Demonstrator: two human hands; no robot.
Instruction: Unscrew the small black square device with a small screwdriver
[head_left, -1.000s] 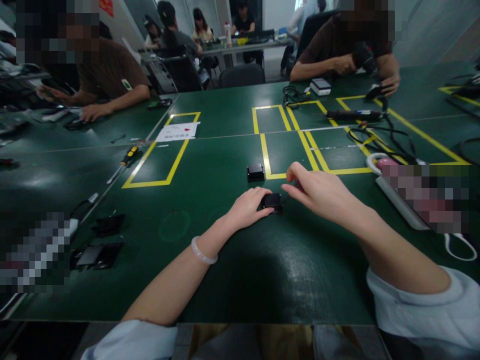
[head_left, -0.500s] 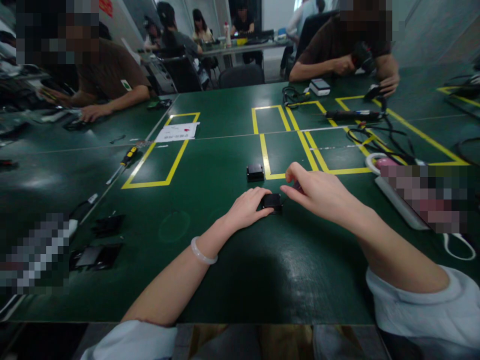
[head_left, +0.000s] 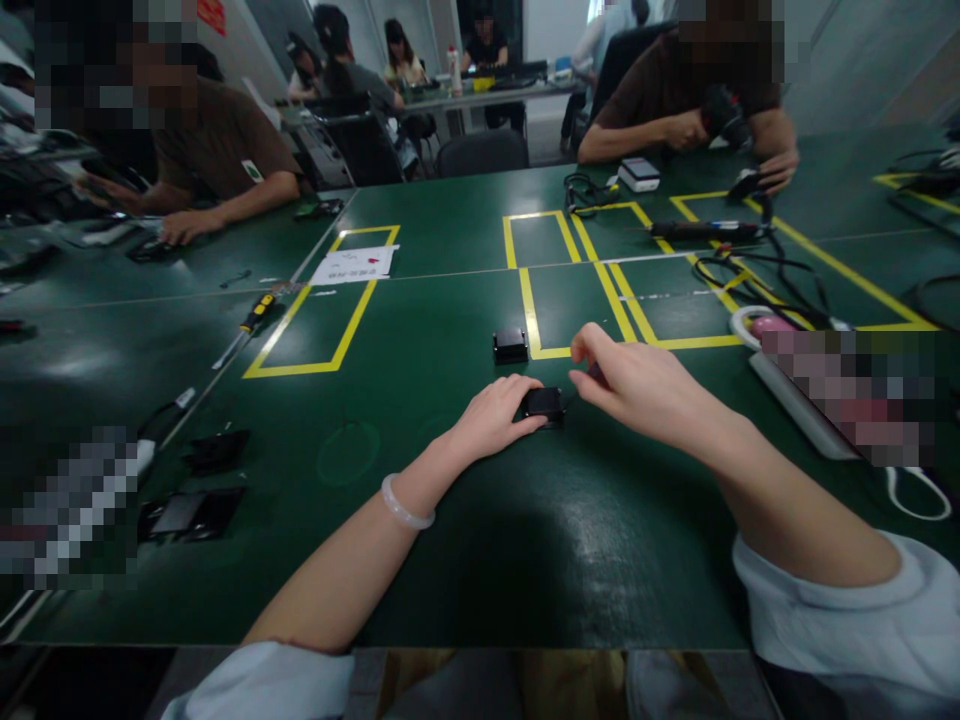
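Note:
My left hand [head_left: 496,418] grips a small black rectangular part [head_left: 544,402] on the green table, thumb along its near side and fingers along the far side. Just right of that part, my right hand [head_left: 611,378] hovers with its fingers curled in. Something dark shows between its thumb and fingers, too small to name. A second black block-shaped part [head_left: 511,346] sits a little farther away, beside the corner of a yellow tape outline.
Black parts [head_left: 191,512] and a yellow-black screwdriver [head_left: 259,314] lie on the left. A paper label [head_left: 356,264] rests across tape lines [head_left: 304,367]. Cables [head_left: 795,270] and a blurred-out item [head_left: 847,400] occupy the right. Co-workers sit across the table, one holding a power tool [head_left: 726,118].
The thumb of my right hand has shifted slightly right, away from the black part. My left hand keeps its place on the part.

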